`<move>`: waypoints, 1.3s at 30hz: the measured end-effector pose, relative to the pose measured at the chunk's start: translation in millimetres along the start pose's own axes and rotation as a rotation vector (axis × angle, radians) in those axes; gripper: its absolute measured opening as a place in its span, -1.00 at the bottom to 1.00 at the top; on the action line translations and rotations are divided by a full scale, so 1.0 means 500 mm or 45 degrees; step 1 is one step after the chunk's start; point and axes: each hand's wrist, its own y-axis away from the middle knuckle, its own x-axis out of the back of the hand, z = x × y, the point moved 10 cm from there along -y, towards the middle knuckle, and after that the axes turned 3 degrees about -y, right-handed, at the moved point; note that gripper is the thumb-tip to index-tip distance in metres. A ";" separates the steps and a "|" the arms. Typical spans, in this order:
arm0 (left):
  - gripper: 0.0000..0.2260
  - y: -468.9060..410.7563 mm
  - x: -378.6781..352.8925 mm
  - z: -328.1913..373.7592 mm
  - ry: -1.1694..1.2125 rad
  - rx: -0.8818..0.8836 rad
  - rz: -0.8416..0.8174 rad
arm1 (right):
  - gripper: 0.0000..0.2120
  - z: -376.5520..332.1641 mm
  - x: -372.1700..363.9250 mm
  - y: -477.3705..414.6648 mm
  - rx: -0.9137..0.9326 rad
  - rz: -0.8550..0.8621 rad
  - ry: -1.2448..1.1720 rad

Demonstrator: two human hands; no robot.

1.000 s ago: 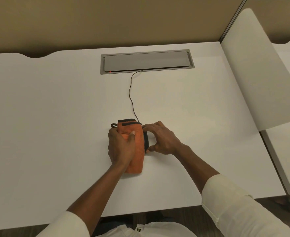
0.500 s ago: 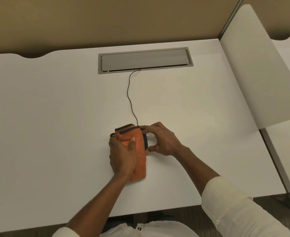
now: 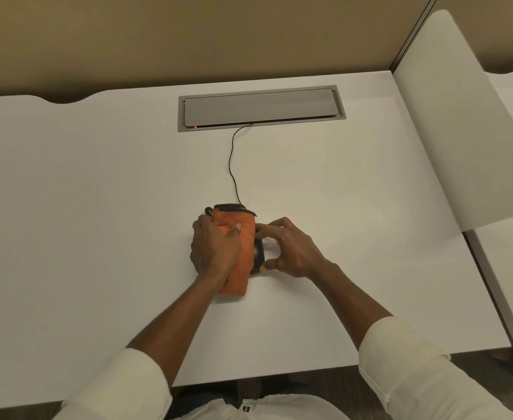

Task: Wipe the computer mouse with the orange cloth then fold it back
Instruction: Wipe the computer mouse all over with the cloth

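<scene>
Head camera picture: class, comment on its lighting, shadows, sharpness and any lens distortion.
Head view: warm, even, dim indoor light; no harsh glare on the white desk. Soft shadows lie under both forearms and beside the orange cloth. The left hand, right hand and mouse cable look reasonably sharp. The wide-angle lens bows the desk's far edge.

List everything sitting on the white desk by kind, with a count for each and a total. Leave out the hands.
Orange cloth: 1
Black computer mouse, mostly covered by the cloth: 1
Black cable from the mouse to the hatch: 1
Grey cable hatch set into the desk: 1
Total: 4
</scene>
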 end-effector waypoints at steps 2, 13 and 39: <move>-0.44 0.007 -0.002 -0.008 0.005 0.006 -0.004 | -0.30 0.000 0.000 0.001 -0.001 0.003 -0.003; -0.49 0.085 -0.006 -0.057 0.056 0.065 0.047 | -0.20 -0.003 0.001 0.001 0.023 0.009 -0.015; -0.30 0.196 -0.078 -0.074 0.392 0.014 -0.029 | -0.39 -0.002 -0.009 -0.006 0.068 0.025 0.048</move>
